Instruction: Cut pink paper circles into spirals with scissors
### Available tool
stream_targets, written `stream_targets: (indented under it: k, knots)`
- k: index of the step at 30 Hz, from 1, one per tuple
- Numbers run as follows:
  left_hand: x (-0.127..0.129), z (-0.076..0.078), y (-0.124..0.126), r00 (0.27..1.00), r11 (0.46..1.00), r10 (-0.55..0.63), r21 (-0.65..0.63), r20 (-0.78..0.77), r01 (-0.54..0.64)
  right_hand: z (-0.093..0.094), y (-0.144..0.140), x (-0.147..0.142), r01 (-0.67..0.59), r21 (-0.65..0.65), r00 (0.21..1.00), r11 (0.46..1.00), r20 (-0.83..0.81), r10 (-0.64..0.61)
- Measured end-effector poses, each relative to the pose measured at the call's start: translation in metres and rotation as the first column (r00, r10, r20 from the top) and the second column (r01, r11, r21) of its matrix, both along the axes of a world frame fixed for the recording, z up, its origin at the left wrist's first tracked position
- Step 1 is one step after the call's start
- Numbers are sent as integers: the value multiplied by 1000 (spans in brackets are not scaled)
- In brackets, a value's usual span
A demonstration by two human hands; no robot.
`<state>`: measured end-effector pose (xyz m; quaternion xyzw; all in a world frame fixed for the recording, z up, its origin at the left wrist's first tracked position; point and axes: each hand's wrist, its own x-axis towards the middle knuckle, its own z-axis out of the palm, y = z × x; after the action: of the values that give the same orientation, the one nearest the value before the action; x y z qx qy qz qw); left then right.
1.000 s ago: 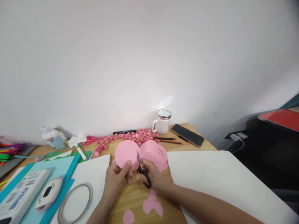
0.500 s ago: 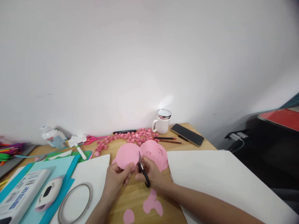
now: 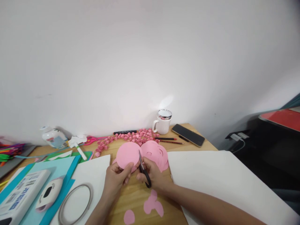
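Scissors (image 3: 143,171) with black handles sit in my right hand (image 3: 152,175) at lower centre of the frame, blades pointing up toward the edge of a pink paper circle (image 3: 127,154) that my left hand (image 3: 116,178) pinches at its lower rim; whether the blades have actually bitten into the paper I cannot tell. My left grip is narrow, thumb and fingers closed on the circle, and my right grip is wrapped through the scissor loops. Just behind my right hand lies a stack of pink cut discs (image 3: 156,153) on the wooden bench (image 3: 136,200), and below my hands, toward the bottom edge, lie a few pink offcuts (image 3: 152,205). To the right of centre a large white sheet (image 3: 220,181) covers the bench, and another white sheet (image 3: 91,172) lies left of my left hand with a grey ring (image 3: 75,203) resting on it. At lower left I see light blue card (image 3: 58,168), a white paper punch (image 3: 48,193) and a white box with printed labels (image 3: 18,197). Along the back of the bench, mid-frame, runs a scatter of small pink rolled paper roses (image 3: 131,137), with a black marker (image 3: 125,132) behind them, a white lidded mug (image 3: 162,122), two pencils (image 3: 167,140) and a dark phone (image 3: 187,135) to their right. At far left stand a small white jar (image 3: 52,137) and pink-handled scissors (image 3: 93,140).
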<state>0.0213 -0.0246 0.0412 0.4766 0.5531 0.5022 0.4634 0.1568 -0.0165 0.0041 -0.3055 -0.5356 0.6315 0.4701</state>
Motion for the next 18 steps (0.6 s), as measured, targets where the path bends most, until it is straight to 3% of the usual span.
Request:
stream_targets:
  k: [10, 18]
  knots:
    - [-3, -1, 2, 1000, 1000, -11, -9, 22, 11, 1, -2, 1, -20, -49, 1000, 999, -13, 19]
    - [-2, -2, 2, 993, 1000, -6, -11, 120, 7, -10, -1, -1, -73, -55, 997, 996, 13, 74]
